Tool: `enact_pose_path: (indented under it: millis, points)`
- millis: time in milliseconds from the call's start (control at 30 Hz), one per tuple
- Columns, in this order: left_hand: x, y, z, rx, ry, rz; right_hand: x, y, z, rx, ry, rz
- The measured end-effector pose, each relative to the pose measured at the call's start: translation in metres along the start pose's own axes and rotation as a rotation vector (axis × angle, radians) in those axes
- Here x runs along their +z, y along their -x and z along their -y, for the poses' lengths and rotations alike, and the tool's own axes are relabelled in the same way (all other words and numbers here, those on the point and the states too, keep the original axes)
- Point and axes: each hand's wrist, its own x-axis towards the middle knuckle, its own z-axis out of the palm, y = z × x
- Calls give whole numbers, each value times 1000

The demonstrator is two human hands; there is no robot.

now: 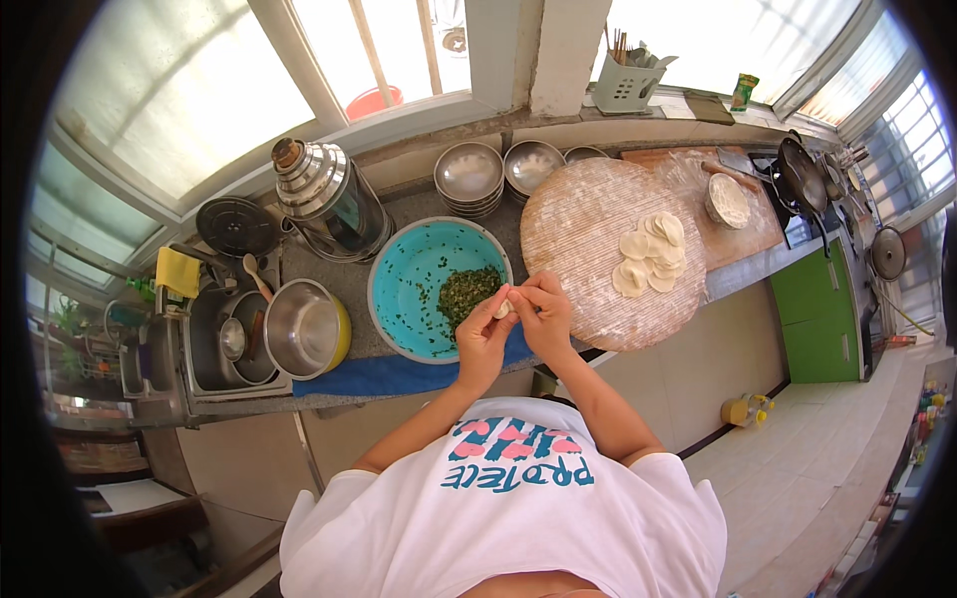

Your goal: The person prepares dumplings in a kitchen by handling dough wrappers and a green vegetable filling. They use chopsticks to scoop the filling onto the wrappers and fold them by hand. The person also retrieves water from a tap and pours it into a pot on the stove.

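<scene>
White cloth of the person's shirt [508, 518] fills the lower middle, and both forearms rise from it toward the front edge of the tabletop [349, 289]. Left hand [481, 334] and right hand [545, 311] meet fingertip to fingertip just above that front edge, each grip clenched on a small pale dumpling [503, 310] pinched between them. Below the hands a blue cloth [399, 374] hangs over the edge.

Just behind the left hand sits a turquoise bowl [414, 274] with chopped green filling [469, 292] heaped at its right side, close to the fingers. To the right, a round floured board [588, 224] overhangs the front edge of the tabletop; a cluster of flat dough wrappers [650, 254] lies on its right half, leaving the left half of the board bare. Left of the bowl stands a steel pot [304, 329], and beyond it a sink [199, 344] at the left end. Along the back edge stand a steel kettle [324, 194] and stacked steel bowls [469, 174]. A cutting board [743, 234] with a bowl of flour [728, 199] lies at the right end. Open tiled floor [788, 448] spreads to the person's right.
</scene>
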Motion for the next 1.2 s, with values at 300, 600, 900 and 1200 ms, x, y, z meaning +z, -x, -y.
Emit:
enact_pose_path:
  millis: [300,600,900,1200]
  points:
    - [3,1,-9,-89,74,-32,-2,0,13,141,-72,-12]
    - [2,-1,-12,-164,193,-43,0,-2,17,154,-109,-50]
    - [3,-2,-8,-26,44,44,0,4,1,95,60,-23]
    - [2,-9,-23,-194,150,-12,-3,0,6,212,-167,-47]
